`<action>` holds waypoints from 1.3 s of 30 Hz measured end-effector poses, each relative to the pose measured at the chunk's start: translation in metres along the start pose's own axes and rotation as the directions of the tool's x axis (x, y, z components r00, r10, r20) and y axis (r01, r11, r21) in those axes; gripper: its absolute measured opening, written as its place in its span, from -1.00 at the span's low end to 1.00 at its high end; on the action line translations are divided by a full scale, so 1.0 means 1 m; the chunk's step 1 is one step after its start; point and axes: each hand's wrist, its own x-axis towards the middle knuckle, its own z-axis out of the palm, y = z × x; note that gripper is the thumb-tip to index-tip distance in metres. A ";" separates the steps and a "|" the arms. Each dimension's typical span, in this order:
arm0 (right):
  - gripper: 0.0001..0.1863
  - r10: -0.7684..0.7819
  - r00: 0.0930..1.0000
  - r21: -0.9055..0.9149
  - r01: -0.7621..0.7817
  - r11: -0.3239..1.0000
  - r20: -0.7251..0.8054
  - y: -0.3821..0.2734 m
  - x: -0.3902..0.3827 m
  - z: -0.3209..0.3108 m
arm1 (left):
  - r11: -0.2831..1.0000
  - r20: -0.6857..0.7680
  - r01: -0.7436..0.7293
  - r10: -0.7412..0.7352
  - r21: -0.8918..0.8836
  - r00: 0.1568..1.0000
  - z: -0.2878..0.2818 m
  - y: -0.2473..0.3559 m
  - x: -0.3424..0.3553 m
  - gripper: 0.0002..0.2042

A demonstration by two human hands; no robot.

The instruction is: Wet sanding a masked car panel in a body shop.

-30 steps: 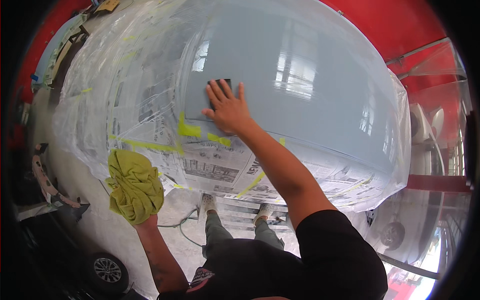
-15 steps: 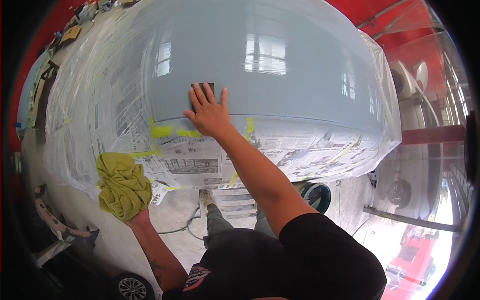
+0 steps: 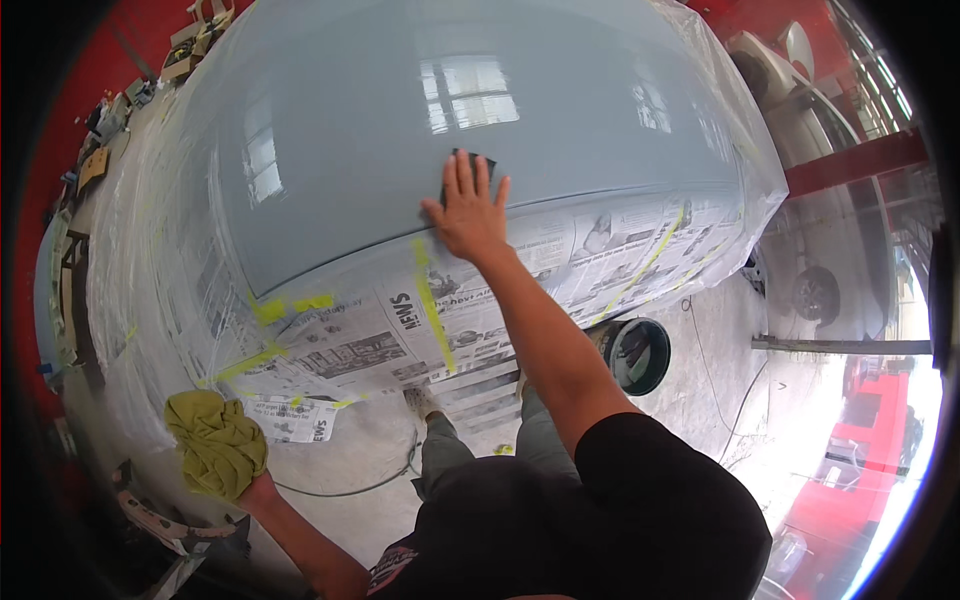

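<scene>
My right hand (image 3: 470,218) lies with fingers outstretched over a dark piece of sandpaper (image 3: 491,166), keeping it against a glossy grey car panel (image 3: 340,140). Fingers and palm hide most of the sheet. Below the panel's near edge, newspaper (image 3: 355,355) is fixed with yellow-green masking tape (image 3: 432,310). Down at the left, away from the panel, my left hand (image 3: 258,492) grips a crumpled olive-green cloth (image 3: 215,445). The cloth covers most of those fingers.
Clear plastic sheeting (image 3: 140,270) wraps round the panel's sides. A dark round bucket (image 3: 640,355) stands on the floor by my legs, right of a slatted step (image 3: 485,400). A thin hose (image 3: 350,492) trails over the concrete. Boxes (image 3: 95,165) stand far left.
My right hand and the sandpaper have moved right along the panel. My left hand has shifted slightly left and down with the cloth. The view has turned and moved right.
</scene>
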 end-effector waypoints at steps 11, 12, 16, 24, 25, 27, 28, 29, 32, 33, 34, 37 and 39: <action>-0.22 0.329 0.943 0.037 -0.331 0.943 0.044 0.182 0.016 -0.050 | 0.973 -0.311 0.012 0.062 0.231 0.948 0.095 -0.037 -0.002 -0.45; -0.22 0.336 0.941 0.047 -0.338 0.940 0.041 0.209 0.021 -0.057 | 0.971 -0.300 0.009 0.064 0.237 0.952 0.101 -0.039 -0.010 -0.45; -0.19 0.493 0.869 0.056 -0.495 0.867 0.052 0.305 0.036 -0.071 | 0.945 -0.470 -0.018 0.179 0.327 0.864 0.098 -0.029 -0.054 -0.40; -0.13 0.687 0.726 0.009 -0.687 0.726 -0.017 0.510 0.050 -0.084 | 0.971 -0.598 -0.005 0.153 0.241 0.787 0.097 -0.047 -0.155 -0.34; -0.13 0.700 0.710 0.036 -0.700 0.714 -0.073 0.514 0.052 -0.082 | 0.971 -0.573 -0.005 0.144 0.237 0.807 0.096 -0.054 -0.162 -0.33; -0.16 0.557 0.824 0.004 -0.560 0.829 -0.109 0.451 0.062 -0.076 | 0.971 -0.549 -0.022 0.153 0.237 0.822 0.099 -0.071 -0.167 -0.32; -0.17 0.453 0.884 0.001 -0.456 0.890 -0.115 0.405 0.067 -0.071 | 0.966 -0.518 -0.015 0.152 0.260 0.842 0.107 -0.082 -0.158 -0.33; -0.17 0.340 0.932 0.024 -0.340 0.940 -0.124 0.351 0.072 -0.063 | 0.959 -0.485 -0.008 0.151 0.284 0.861 0.116 -0.092 -0.145 -0.34; -0.20 -0.044 0.989 0.119 0.062 0.991 -0.142 0.187 0.075 -0.046 | 0.951 -0.090 0.114 -0.092 0.287 0.992 0.126 -0.118 -0.090 -0.37; -0.19 -0.173 0.979 0.129 0.186 0.974 -0.105 0.143 0.073 -0.034 | 0.963 -0.037 0.116 -0.110 0.241 0.993 0.154 -0.144 -0.065 -0.39; -0.19 -0.317 0.948 0.141 0.317 0.938 -0.026 0.099 0.069 -0.026 | 0.973 0.012 0.115 -0.120 0.200 0.993 0.191 -0.172 -0.047 -0.40; -0.19 -0.547 0.837 0.113 0.546 0.830 -0.023 0.024 0.066 0.012 | 0.988 -0.105 0.064 -0.050 0.141 0.993 0.277 -0.226 -0.012 -0.41; -0.20 -0.536 0.844 0.124 0.534 0.837 -0.015 0.045 0.082 0.005 | 0.997 -0.116 0.074 -0.070 0.035 0.991 0.288 -0.231 -0.003 -0.40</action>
